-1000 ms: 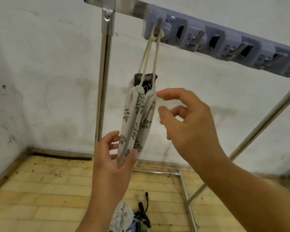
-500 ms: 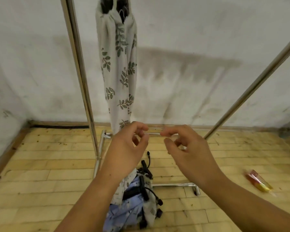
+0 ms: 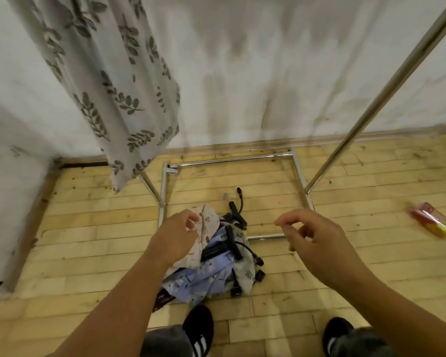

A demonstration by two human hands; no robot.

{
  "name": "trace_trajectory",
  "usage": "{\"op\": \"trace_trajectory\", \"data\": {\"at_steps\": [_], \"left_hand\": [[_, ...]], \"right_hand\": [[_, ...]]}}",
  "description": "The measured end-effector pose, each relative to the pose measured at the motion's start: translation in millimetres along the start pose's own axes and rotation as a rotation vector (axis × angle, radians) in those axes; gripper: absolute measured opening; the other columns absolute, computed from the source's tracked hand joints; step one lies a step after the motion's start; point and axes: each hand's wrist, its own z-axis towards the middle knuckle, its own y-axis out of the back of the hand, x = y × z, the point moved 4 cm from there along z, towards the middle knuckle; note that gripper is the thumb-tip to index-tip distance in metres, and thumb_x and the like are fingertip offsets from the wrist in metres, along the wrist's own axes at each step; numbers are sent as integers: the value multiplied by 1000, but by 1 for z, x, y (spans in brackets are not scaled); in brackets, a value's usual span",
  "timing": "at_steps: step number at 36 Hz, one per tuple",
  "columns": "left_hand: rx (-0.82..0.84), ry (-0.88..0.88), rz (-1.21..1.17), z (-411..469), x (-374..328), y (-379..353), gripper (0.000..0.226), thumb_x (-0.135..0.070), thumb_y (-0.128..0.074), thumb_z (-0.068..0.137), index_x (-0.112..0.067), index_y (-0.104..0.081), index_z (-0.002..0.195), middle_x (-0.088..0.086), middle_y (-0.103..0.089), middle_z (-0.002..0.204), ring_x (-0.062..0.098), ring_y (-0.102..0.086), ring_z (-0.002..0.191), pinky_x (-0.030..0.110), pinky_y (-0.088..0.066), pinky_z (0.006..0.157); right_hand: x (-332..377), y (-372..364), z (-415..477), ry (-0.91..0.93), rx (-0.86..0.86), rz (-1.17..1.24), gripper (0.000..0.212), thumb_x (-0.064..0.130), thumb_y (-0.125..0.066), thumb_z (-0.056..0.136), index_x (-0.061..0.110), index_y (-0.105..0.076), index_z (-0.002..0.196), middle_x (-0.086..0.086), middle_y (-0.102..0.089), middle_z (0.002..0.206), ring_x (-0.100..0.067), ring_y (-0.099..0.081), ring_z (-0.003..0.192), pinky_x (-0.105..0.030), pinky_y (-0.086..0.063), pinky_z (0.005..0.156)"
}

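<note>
- Both hands are dropping toward the floor [image 3: 70,243], away from the leaf-print bag [image 3: 113,86] they were tending 1 s ago.
- Left hand [image 3: 177,235] is hovering over the pile of bags [image 3: 216,269], fingers loosely curled and empty; right hand [image 3: 312,238] is hanging beside it, equally loose.
- That pile is lying by the rack [image 3: 232,158] base.
- 1 bag is hanging already; the rest are likely waiting.

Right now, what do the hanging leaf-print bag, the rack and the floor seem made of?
Hanging bag: soft woven cloth, matte, probably cotton; it drapes in folds. Rack: metal tubing, polished, likely chromed steel; bright streak highlights. Floor: apparently pale wood strips, worn and dull; plank seams and stains show.
</note>
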Motion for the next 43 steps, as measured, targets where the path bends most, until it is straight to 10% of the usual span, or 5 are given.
{"op": "trace_trajectory", "data": {"at_steps": [8, 13, 18, 36, 43], "left_hand": [[306, 209, 326, 23, 83, -62, 32, -15, -56, 99, -18, -66, 129, 7, -56, 142, 25, -54, 129, 30, -46, 102], [413, 226, 481, 29, 100, -104, 20, -14, -50, 100, -11, -57, 81, 6, -52, 88, 25, -58, 90, 35, -52, 80], [533, 166, 712, 26, 107, -130, 46, -25, -45, 104, -30, -49, 150, -3, -7, 171, 36, -16, 151, 55, -30, 116], [424, 146, 601, 38, 119, -147, 42, -31, -46, 103, -15, -46, 141, 0, -33, 157, 31, -34, 137, 46, -39, 108], [546, 170, 719, 31, 122, -152, 44, -39, -44, 105, -33, -49, 148, -2, 8, 173, 34, -5, 155, 55, -22, 122]], "right_hand": [[-8, -10, 19, -59, 212, -53, 19, 34, -58, 101, 52, -63, 98, 38, -61, 94, -1, -65, 81, -15, -49, 55], [-18, -13, 21, -110, 247, -69, 17, 36, -56, 102, 49, -64, 95, 25, -65, 89, -4, -69, 77, -23, -57, 53], [-26, -27, 15, -99, 343, -157, 21, 36, -54, 103, 54, -57, 94, 24, -63, 90, 6, -64, 80, -18, -53, 58], [-45, -42, 5, -166, 480, -244, 15, 42, -53, 104, 49, -62, 114, 24, -64, 100, 13, -58, 86, -14, -48, 65], [-47, -42, 0, -157, 494, -251, 17, 43, -53, 104, 47, -63, 116, 24, -65, 100, 16, -58, 87, -14, -49, 65]]}}
